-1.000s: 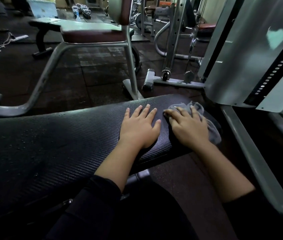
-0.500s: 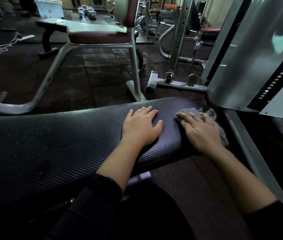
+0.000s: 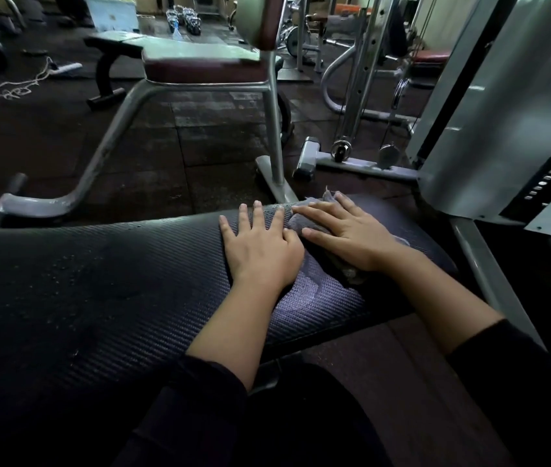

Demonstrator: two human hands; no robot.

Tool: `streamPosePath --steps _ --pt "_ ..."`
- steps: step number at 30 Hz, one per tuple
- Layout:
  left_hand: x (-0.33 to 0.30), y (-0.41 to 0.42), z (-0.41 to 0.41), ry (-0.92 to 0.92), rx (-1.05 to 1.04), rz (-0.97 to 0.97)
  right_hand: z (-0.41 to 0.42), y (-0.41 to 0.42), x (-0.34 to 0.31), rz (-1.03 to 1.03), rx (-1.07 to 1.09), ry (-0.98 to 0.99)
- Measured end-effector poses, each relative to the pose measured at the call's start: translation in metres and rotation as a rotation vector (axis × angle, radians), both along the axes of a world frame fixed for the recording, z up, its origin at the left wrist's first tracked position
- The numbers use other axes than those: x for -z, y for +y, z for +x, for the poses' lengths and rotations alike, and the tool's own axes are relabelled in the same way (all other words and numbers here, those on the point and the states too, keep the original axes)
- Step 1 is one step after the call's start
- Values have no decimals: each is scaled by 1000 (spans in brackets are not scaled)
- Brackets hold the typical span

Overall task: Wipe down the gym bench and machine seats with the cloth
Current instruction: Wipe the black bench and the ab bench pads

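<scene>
Pressed crumpled grey cloth (image 3: 314, 215) under flat right hand (image 3: 348, 234) at desk's (image 3: 98, 298) right end, unwiped length leftward, past flat, empty left hand (image 3: 260, 247).

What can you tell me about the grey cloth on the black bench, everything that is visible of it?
The cloth is a thin, grey, crumpled rag that looks like soft woven fabric. It lies bunched on the black textured bench pad, near the pad's right end. The right hand rests flat on it with straight fingers and covers most of it. Frayed folds show beyond the fingertips and a further part shows under the wrist. The left hand lies on the pad beside it; whether it touches the cloth cannot be told.
</scene>
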State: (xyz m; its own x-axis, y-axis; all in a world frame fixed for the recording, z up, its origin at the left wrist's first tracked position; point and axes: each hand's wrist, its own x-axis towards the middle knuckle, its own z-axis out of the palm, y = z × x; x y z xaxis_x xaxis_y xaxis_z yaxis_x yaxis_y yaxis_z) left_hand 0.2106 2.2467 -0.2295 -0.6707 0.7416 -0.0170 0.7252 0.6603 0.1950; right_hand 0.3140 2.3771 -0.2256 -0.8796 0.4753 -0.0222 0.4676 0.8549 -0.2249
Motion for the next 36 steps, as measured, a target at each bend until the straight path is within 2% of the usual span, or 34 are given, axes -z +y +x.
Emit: streamPosePath --steps 7,12,16,18,23,27,31,36 --pt "1 -1 -1 9 -12 37 -53 41 0 2 34 -52" --pt "3 -3 -2 -16 -1 58 -28 99 -1 -39 187 -64" --pt "3 -2 -1 -11 1 58 8 87 2 -10 260 -24" --pt "3 -1 -1 -12 -4 56 14 67 6 81 209 -75" --pt "2 1 0 -8 -12 44 -20 20 8 103 169 -36" --pt "2 1 -2 -6 -12 48 -48 45 -3 68 134 -39" --pt "3 -2 -2 -18 -6 64 -29 98 1 -53 249 -35" --pt "2 0 -1 -19 -3 64 15 66 4 -1 340 25"
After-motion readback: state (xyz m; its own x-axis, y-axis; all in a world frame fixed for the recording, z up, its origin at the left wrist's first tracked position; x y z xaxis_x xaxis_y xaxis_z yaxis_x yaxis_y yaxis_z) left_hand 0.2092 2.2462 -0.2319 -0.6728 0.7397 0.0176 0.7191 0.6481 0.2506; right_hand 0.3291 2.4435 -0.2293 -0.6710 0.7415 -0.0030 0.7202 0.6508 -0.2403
